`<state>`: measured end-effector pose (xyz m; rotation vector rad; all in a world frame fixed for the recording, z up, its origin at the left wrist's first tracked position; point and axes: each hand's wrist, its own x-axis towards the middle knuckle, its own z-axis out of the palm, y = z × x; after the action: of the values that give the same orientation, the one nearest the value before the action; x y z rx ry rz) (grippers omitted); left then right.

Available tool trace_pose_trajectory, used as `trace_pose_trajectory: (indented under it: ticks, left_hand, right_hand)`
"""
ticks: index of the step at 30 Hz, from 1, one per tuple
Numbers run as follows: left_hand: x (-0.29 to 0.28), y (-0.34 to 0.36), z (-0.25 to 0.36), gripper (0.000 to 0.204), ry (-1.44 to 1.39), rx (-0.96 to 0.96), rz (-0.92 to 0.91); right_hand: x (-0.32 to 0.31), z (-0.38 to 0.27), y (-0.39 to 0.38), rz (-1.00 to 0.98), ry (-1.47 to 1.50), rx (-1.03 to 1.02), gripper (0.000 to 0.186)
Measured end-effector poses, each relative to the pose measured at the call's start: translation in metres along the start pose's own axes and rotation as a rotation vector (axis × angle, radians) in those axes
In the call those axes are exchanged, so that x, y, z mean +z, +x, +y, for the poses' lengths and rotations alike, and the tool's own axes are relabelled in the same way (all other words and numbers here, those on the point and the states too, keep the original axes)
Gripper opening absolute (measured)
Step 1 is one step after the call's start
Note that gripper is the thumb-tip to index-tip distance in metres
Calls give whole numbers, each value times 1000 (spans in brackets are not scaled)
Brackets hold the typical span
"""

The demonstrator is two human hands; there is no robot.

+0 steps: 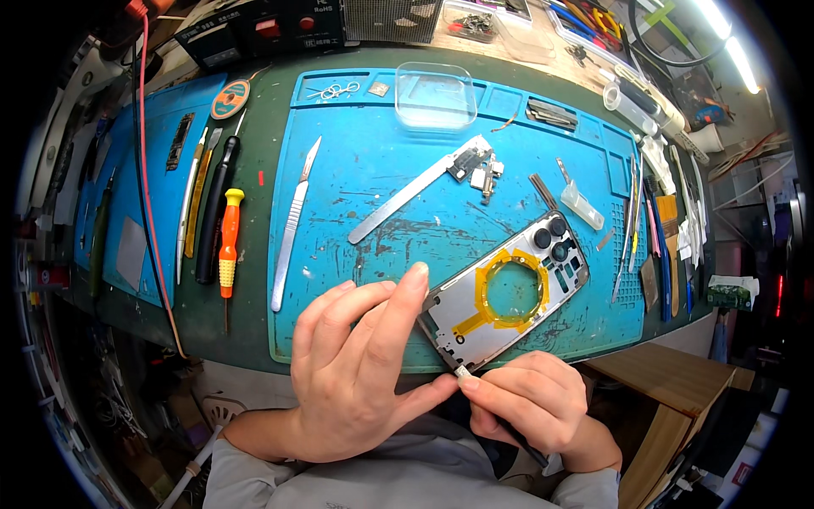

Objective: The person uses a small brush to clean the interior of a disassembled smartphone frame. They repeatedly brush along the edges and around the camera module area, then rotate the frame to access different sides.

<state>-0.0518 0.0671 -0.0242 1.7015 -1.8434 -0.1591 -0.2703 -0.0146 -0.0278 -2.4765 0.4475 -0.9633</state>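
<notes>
A partly opened phone (555,276) lies tilted on the blue mat's front right, showing camera lenses and a yellow ring. At its lower corner, my right hand (530,399) pinches a small pale, metallic-looking piece (462,371) on a dark cable or handle; which it is, I cannot make out. My left hand (348,365) is beside the phone's lower left end, fingers apart and holding nothing, its thumb close to the pinched piece. Behind the phone lie a flat metal blade (386,212) with small parts (483,176) at its end and a small clear tube (581,208).
A scalpel (294,220), orange screwdriver (230,246) and other tools lie left on the blue mats (322,153). A clear plastic box (434,93) sits at the back. Several slim tools (666,254) line the right side, and red and black cables (146,170) cross the left mat.
</notes>
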Motion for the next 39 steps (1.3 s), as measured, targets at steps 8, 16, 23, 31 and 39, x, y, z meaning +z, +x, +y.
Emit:
trace_pose_trajectory:
  ticks: [8, 16, 23, 31, 39]
  left_hand:
    - [0, -1, -1, 116, 4, 2, 1]
    - [1, 0, -1, 117, 10, 9, 9]
    - [0, 0, -1, 117, 2, 5, 4]
    - [1, 0, -1, 116, 14, 4, 8]
    - [-1, 0, -2, 117, -4, 3, -3]
  right_hand:
    - [-4, 0, -3, -14, 36, 21, 40]
    - [-1, -1, 0, 4, 14, 11, 39]
    - [-3, 0, 1, -14, 28, 11, 38]
    - [-3, 0, 0, -13, 26, 16, 39]
    - [-4, 1, -1, -15, 40, 11, 39]
